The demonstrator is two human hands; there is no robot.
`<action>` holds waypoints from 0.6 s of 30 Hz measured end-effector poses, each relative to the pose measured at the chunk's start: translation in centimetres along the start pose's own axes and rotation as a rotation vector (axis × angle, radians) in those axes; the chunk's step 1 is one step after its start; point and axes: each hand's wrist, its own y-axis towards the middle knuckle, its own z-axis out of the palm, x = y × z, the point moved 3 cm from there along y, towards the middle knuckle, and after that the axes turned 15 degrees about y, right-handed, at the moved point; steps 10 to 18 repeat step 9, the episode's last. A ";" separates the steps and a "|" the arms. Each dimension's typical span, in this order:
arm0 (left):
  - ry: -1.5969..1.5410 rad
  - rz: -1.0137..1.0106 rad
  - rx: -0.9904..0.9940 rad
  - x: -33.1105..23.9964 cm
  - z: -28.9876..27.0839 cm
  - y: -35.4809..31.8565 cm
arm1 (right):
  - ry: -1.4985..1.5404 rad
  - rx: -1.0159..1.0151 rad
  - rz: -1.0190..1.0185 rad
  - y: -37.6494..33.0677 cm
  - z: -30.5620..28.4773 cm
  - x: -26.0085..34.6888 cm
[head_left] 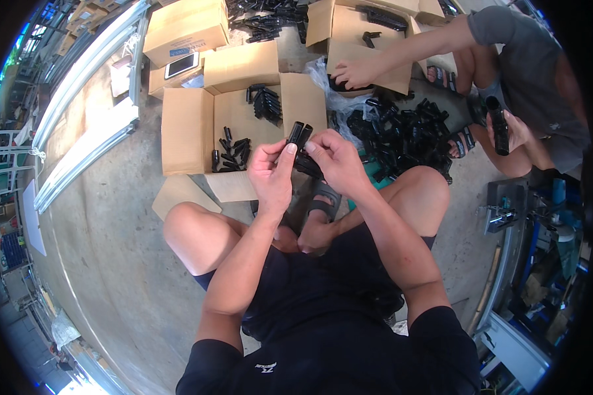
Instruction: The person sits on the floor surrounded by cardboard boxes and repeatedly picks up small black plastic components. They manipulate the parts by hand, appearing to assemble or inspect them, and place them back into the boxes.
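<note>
Between my hands, above the near edge of an open cardboard box [188,131], are glossy black tubular pieces [297,133] standing upright side by side. The thumb and fingers of my left hand [272,174] pinch them from the left. My right hand [339,163] has its thumb and fingertips closed against their right side. Another black piece [308,166] shows just under the right fingers; whether it is joined to the upper ones cannot be made out. Inside the box, similar black pieces lie in two groups: a neat stack [267,103] at the back and loose ones [234,151] nearer me.
A large pile of black pieces [395,138] lies on the floor to the right, beside clear plastic [344,103]. A co-worker [530,72] reaches toward another carton [369,43] and holds a black tube [497,125]. A tablet-like device [182,64] rests on a box behind left.
</note>
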 end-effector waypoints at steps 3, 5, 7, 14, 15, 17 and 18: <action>-0.013 -0.005 -0.004 -0.2 0.0 0.0 | -0.024 0.010 -0.078 0.5 -0.2 -0.5; -0.010 0.001 -0.006 0.0 -0.1 0.0 | 0.136 -0.005 0.019 -0.1 0.2 -0.3; -0.009 -0.005 -0.010 0.1 -0.1 0.0 | 0.052 0.011 0.032 -0.1 0.2 -0.3; -0.009 -0.007 -0.010 0.1 -0.1 0.0 | 0.011 0.017 0.038 0.0 0.1 -0.3; -0.009 -0.007 -0.010 0.1 -0.1 0.0 | 0.011 0.017 0.038 0.0 0.1 -0.3; -0.009 -0.007 -0.010 0.1 -0.1 0.0 | 0.011 0.017 0.038 0.0 0.1 -0.3; -0.009 -0.007 -0.010 0.1 -0.1 0.0 | 0.011 0.017 0.038 0.0 0.1 -0.3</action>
